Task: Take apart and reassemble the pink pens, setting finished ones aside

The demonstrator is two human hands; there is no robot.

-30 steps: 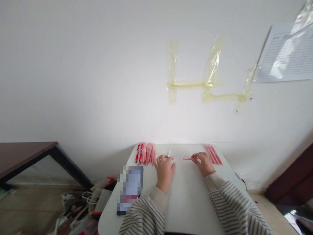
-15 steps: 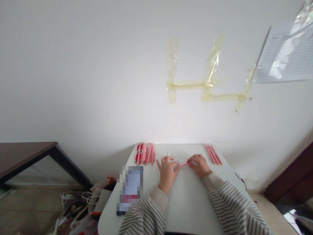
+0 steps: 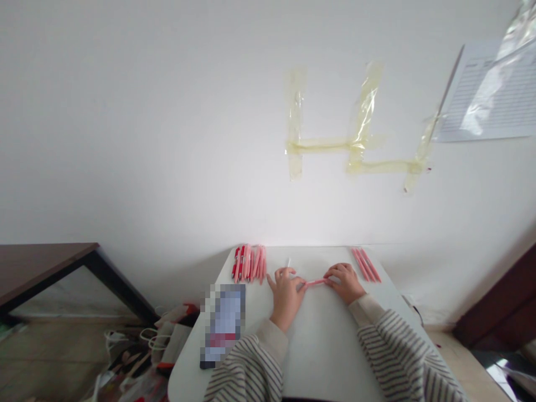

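Note:
A slim pink pen lies level between my two hands, just above or on the white table; I cannot tell which. My left hand pinches its left end between thumb and finger. At its right end, the bent fingertips of my right hand close on it. Behind my left fingers a thin white stick pokes up, its lower part hidden. Several pink and red pens lie in a row at the back left. A few pink pens rest at the back right.
A phone-like device, blurred out, lies on the table's left side. White wall with yellowed tape rises directly behind the table. Bags and clutter cover the floor at left, beside a dark brown table.
My right hand has shifted slightly to the right, and more of the pink pen shows between my hands. My left hand has barely moved.

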